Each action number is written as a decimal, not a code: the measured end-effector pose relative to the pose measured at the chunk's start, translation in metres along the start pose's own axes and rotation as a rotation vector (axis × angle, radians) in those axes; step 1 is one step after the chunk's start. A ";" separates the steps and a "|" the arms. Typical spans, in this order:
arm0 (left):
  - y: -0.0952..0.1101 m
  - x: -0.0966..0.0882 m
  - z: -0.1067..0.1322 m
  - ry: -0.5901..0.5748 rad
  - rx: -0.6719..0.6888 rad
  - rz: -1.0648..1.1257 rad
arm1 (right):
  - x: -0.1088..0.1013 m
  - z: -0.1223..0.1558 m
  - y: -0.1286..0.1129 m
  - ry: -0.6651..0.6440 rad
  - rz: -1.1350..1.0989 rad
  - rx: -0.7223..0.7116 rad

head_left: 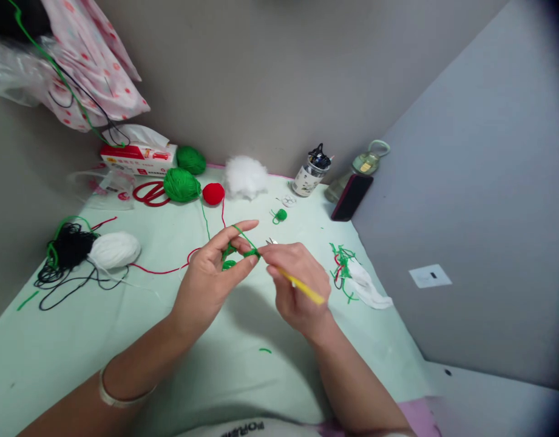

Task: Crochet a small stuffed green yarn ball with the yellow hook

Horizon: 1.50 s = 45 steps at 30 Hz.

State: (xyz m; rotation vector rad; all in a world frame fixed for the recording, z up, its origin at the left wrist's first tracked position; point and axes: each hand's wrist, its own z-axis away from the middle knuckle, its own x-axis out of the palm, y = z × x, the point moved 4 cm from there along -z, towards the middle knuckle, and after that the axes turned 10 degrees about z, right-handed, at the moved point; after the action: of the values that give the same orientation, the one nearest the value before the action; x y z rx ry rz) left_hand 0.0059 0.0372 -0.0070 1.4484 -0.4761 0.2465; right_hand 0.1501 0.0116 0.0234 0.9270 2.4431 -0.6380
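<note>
My left hand (210, 276) pinches a small green crochet piece (231, 255) between thumb and fingers, with green yarn looped over the raised index finger. My right hand (295, 282) is closed round a yellow-handled crochet hook (304, 288) whose metal tip (271, 241) meets the green piece. The green strand runs back across the pale green table (124, 340) to a green yarn ball (182, 184).
At the back lie a second green ball (191, 159), a red ball (213, 193), white stuffing (246, 176), red scissors (150, 193) and a tissue box (139, 159). White yarn (114, 249) and black yarn (70, 246) sit left. A jar (309, 176), phone (351, 196), bottle (361, 167) and yarn scraps (347, 267) are right.
</note>
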 end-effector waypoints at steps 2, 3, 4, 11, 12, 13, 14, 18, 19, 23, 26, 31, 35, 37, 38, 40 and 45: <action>-0.004 0.003 -0.001 -0.033 -0.084 0.150 | 0.002 0.002 -0.005 0.020 0.159 -0.107; -0.006 0.005 -0.002 -0.058 -0.157 0.230 | 0.002 0.003 -0.005 0.036 0.185 -0.115; -0.008 0.006 -0.002 -0.079 -0.232 0.298 | 0.001 0.003 -0.004 0.054 0.159 -0.087; 0.000 0.005 -0.006 -0.112 -0.288 0.344 | 0.001 -0.003 0.021 0.088 -0.527 0.476; 0.001 0.005 -0.005 -0.119 -0.261 0.303 | 0.003 -0.004 0.022 0.065 -0.553 0.485; 0.002 0.005 -0.004 -0.119 -0.231 0.260 | 0.005 -0.005 0.022 0.042 -0.555 0.478; 0.002 0.005 -0.004 -0.110 -0.198 0.220 | 0.006 -0.005 0.021 0.030 -0.540 0.463; 0.001 0.004 -0.002 -0.025 -0.116 0.150 | 0.006 -0.002 0.015 0.031 -0.369 0.339; 0.000 0.004 -0.002 -0.015 -0.118 0.176 | 0.006 0.000 0.012 0.030 -0.284 0.276; -0.008 0.008 -0.004 -0.061 -0.290 0.407 | 0.005 0.003 0.003 0.060 -0.009 0.009; -0.010 0.006 -0.006 -0.094 -0.414 0.529 | 0.001 0.000 0.012 0.112 -0.192 0.178; -0.002 0.002 -0.008 -0.080 -0.281 0.407 | 0.007 -0.004 0.027 0.068 -0.636 0.574; -0.001 0.005 -0.006 -0.114 -0.182 0.186 | 0.012 -0.003 0.026 0.013 -0.638 0.556; -0.002 0.006 -0.006 -0.133 -0.171 0.149 | 0.012 -0.001 0.029 0.029 -0.670 0.616; -0.002 0.006 -0.006 -0.140 -0.169 0.142 | 0.013 0.000 0.031 0.035 -0.707 0.652; -0.001 0.004 -0.006 -0.147 -0.157 0.132 | 0.014 0.001 0.035 0.029 -0.794 0.695; 0.000 -0.001 -0.004 -0.130 -0.134 0.078 | 0.013 -0.002 0.034 -0.031 -0.852 0.647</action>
State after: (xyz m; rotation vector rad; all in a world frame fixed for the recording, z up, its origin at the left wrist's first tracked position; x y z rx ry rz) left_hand 0.0055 0.0418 -0.0074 1.3218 -0.6436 0.1795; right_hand 0.1645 0.0412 0.0088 -0.0155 2.5724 -1.7733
